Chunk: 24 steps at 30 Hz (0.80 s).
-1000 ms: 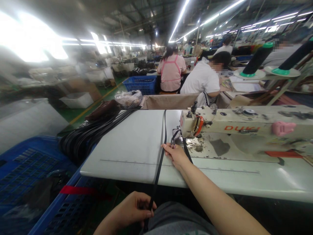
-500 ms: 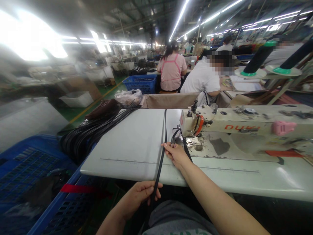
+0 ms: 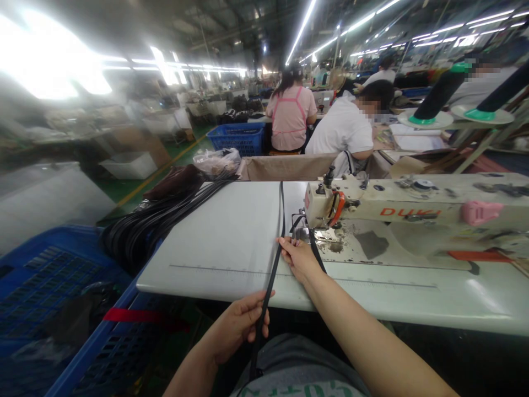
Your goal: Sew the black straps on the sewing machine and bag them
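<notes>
A long, narrow black strap point(image 3: 274, 270) runs from the far edge of the white sewing table down over its front edge towards my lap. My right hand point(image 3: 295, 255) pinches it above the tabletop, left of the sewing machine's needle area. Something small and metallic shows at the right fingers, too unclear to name. Lower down, just off the table's front edge, my left hand point(image 3: 250, 317) has its thumb and fingers closed round the same strap. Another black strap point(image 3: 317, 251) lies by the presser foot of the sewing machine point(image 3: 372, 207).
Many black straps point(image 3: 140, 234) hang in a bundle over the table's left side. Blue plastic baskets point(image 3: 95, 342) stand below, one with a red band point(image 3: 136, 315). Two thread cones point(image 3: 438, 96) rise at the right. Co-workers point(image 3: 343, 127) sit beyond the table point(image 3: 215, 237).
My left hand has risen slightly along the strap towards the table edge. My right hand stays pinched near the same place, and the metal prongs beside its fingers no longer stand out.
</notes>
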Each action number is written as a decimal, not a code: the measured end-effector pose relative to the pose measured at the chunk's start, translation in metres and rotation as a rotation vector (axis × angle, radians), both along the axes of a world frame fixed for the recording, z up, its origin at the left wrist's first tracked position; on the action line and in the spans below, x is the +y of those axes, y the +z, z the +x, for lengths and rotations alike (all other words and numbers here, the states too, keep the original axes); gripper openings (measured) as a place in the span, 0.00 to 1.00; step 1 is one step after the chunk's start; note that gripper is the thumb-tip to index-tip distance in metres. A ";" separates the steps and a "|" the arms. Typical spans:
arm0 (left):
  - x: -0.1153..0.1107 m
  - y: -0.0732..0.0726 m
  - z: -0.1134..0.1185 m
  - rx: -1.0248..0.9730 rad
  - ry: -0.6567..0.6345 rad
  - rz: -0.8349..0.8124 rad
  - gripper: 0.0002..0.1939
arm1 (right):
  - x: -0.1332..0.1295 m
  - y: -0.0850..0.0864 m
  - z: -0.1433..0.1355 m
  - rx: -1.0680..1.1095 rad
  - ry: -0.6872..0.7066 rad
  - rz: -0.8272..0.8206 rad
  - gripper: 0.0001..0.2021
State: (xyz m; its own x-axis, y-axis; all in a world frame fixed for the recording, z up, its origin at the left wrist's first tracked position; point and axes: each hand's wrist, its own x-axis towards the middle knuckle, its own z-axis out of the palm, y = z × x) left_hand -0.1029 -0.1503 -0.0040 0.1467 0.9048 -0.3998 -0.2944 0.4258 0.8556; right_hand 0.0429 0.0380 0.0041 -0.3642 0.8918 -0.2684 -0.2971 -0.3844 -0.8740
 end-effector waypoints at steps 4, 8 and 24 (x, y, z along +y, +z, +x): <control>0.000 0.000 0.000 -0.005 0.031 -0.004 0.34 | 0.000 0.001 0.000 0.005 -0.013 -0.006 0.27; 0.001 0.000 0.001 0.000 0.043 -0.015 0.36 | 0.001 0.000 0.001 0.006 -0.012 0.001 0.28; 0.023 0.045 -0.117 0.910 0.243 0.200 0.23 | -0.012 -0.016 -0.002 -0.144 -0.057 0.159 0.19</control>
